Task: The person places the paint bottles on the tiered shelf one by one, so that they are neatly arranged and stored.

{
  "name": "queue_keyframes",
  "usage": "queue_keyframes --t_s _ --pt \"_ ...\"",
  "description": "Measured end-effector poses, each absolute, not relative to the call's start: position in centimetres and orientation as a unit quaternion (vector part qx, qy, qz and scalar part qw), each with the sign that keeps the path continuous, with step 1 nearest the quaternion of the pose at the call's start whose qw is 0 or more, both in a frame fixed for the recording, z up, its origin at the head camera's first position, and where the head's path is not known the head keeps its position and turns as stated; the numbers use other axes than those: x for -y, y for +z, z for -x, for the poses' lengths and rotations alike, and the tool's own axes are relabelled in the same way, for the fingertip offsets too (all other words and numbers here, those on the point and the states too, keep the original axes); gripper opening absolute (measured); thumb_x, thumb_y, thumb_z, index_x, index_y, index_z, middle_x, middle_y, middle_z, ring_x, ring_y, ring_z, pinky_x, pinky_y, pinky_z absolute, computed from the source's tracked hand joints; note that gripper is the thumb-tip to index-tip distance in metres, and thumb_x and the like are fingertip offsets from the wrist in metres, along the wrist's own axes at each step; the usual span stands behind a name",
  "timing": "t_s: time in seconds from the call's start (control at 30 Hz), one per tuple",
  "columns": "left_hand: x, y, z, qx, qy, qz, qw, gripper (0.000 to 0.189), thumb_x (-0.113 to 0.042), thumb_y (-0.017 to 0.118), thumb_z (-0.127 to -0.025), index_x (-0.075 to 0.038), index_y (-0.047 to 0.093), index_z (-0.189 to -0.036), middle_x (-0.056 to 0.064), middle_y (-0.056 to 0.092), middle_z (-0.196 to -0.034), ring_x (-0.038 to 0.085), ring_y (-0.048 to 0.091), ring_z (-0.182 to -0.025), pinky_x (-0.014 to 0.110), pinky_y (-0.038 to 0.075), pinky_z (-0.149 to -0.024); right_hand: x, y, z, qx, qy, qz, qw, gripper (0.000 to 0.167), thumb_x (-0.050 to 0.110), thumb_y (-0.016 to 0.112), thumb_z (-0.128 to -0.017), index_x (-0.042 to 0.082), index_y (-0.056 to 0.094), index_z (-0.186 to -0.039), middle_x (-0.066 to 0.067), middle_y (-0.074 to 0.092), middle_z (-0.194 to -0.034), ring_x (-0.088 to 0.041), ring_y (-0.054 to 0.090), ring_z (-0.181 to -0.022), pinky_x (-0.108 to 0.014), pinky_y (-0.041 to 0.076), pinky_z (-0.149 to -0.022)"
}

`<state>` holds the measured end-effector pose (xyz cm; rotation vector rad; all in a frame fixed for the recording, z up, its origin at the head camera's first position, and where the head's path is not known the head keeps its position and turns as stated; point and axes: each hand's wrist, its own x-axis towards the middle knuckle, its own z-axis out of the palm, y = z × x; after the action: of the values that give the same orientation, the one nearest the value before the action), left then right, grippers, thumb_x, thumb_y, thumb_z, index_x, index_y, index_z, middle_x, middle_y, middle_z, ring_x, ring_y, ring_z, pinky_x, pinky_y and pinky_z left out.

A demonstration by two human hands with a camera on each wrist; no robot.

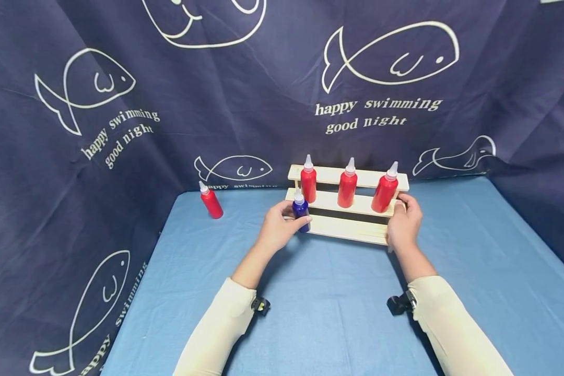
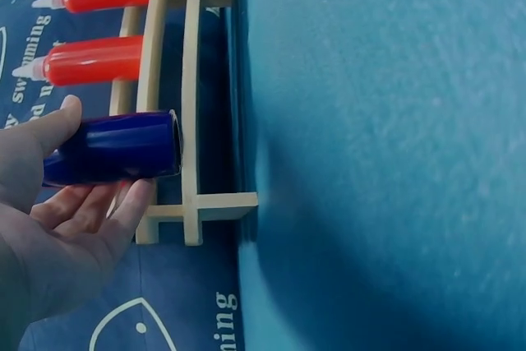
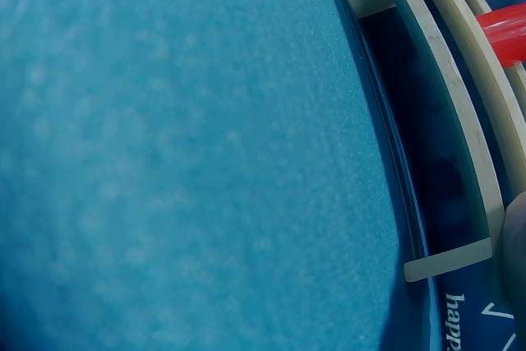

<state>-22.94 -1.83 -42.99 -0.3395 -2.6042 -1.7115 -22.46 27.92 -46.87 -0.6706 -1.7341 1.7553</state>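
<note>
My left hand (image 1: 279,226) pinches a blue squeeze bottle (image 1: 301,213) with a pale pointed cap between thumb and fingers. The bottle is upright at the left end of the stepped wooden rack (image 1: 352,230). In the left wrist view the base of the blue bottle (image 2: 123,147) is close to the lowest shelf; whether it touches cannot be made out. My right hand (image 1: 405,222) grips the rack's right end. Three red squeeze bottles stand on the middle shelf: a left one (image 1: 308,185), a middle one (image 1: 347,189) and a right one (image 1: 385,193).
Another red squeeze bottle (image 1: 212,203) stands on the blue tablecloth (image 1: 329,313), left of the rack. Behind the table hangs a dark blue curtain (image 1: 244,104) with white fish drawings, close to the rack's back.
</note>
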Motion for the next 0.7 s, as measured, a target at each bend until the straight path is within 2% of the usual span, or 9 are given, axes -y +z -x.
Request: queue_keyframes --t_s 0.17,0.4,0.57,0.7 --pt "1.33 -43.27 22.85 0.828 -0.549 0.112 0.011 0.039 -0.024 0.089 -0.086 -0.007 0.074 -0.118 0.012 0.077 -0.103 0.017 0.072 -0.088 0.031 0.063 -0.083 -27.91 -46.89 22.4 0.644 0.663 0.246 0.292 0.026 0.004 0.047 -0.108 0.006 0.067 -0.124 -0.002 0.064 -0.122 -0.007 0.053 -0.113 -0.021 0.042 -0.099" --pt "1.08 -43.71 22.64 0.835 -0.536 0.124 0.025 0.043 -0.02 0.09 -0.086 -0.006 0.072 -0.122 0.014 0.078 -0.108 0.023 0.074 -0.097 0.034 0.064 -0.09 -27.55 -47.01 22.26 0.646 0.661 0.242 0.297 0.026 0.003 0.047 -0.108 0.009 0.068 -0.121 -0.006 0.065 -0.125 -0.007 0.053 -0.113 -0.02 0.042 -0.099" --pt "0.99 -43.87 22.63 0.838 -0.529 0.129 0.033 0.044 -0.016 0.089 -0.086 -0.005 0.071 -0.124 0.016 0.079 -0.111 0.026 0.075 -0.103 0.035 0.064 -0.093 -27.53 -47.15 22.35 0.645 0.661 0.24 0.298 0.027 0.003 0.047 -0.108 0.003 0.067 -0.126 -0.002 0.064 -0.12 -0.006 0.053 -0.112 -0.02 0.042 -0.098" --pt "0.9 -43.91 22.72 0.85 -0.507 0.134 0.042 0.046 -0.017 0.09 -0.085 -0.005 0.07 -0.125 0.016 0.079 -0.111 0.027 0.076 -0.102 0.037 0.064 -0.092 -27.7 -47.14 22.53 0.643 0.663 0.24 0.299 0.028 0.003 0.046 -0.108 -0.001 0.065 -0.129 0.003 0.062 -0.117 -0.007 0.052 -0.113 -0.02 0.042 -0.099"
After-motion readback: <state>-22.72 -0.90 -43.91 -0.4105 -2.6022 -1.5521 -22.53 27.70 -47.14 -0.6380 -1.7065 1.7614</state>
